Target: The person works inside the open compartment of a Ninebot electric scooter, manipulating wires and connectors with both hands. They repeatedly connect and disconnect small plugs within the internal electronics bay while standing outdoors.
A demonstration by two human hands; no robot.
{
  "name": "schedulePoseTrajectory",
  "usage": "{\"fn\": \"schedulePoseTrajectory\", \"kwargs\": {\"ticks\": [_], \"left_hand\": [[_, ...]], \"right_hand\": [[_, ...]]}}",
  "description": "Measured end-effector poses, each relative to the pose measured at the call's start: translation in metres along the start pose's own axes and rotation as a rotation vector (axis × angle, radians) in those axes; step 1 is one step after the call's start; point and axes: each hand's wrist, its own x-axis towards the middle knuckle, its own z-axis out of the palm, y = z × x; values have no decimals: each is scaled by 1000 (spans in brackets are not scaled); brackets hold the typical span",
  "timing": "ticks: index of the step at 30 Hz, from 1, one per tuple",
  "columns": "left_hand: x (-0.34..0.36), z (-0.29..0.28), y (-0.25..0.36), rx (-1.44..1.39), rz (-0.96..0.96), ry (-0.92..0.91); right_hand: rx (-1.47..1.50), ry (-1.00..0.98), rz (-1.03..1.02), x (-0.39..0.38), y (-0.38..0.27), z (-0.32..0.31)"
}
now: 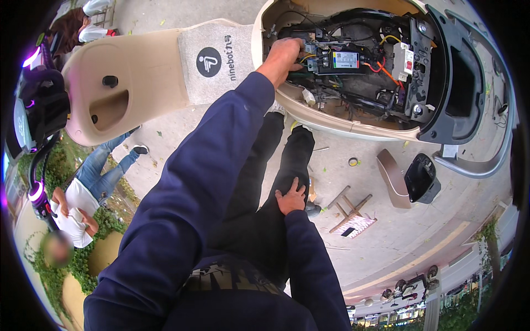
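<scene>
My left hand (282,59) reaches into the open body compartment (381,129) of a beige electric scooter. Its fingers are bent down beside the end of a black controller box (345,59) with a coloured label, where grey connectors (311,51) and thin wires meet. The fingertips are hidden, so what they grip does not show. Orange cables (389,73) run from the box toward a white breaker (404,62) with a red switch. My right hand (291,197) lies with spread fingers on my right thigh and holds nothing.
On the ground at right are a folding stool (353,223) with a dark flat object on it, a tape roll (353,162), a curved beige panel (393,182) and a black bin (422,179). A grey rail (486,168) juts from the scooter. A person (77,212) stands at left.
</scene>
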Motion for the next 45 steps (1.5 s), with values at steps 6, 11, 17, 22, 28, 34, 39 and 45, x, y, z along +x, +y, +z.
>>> {"fn": "schedulePoseTrajectory", "kwargs": {"ticks": [6,11,17,22,28,34,39,45], "left_hand": [[1,0,-1,38,38,-9],[5,3,-6,114,52,36],[5,3,-10,183,96,17],[7,4,-9,152,54,33],[10,2,-9,143,29,49],[7,4,-9,161,39,27],[8,0,-7,158,29,25],[3,3,-2,86,21,19]], "right_hand": [[2,-2,1,0,0,-1],[-4,-4,2,0,-2,-2],[-3,-4,7,0,-4,-2],[15,0,16,1,-5,0],[42,-6,12,0,-7,-1],[68,-19,19,-1,-9,-5],[59,-33,10,1,-9,-6],[49,8,14,1,-8,-1]]}}
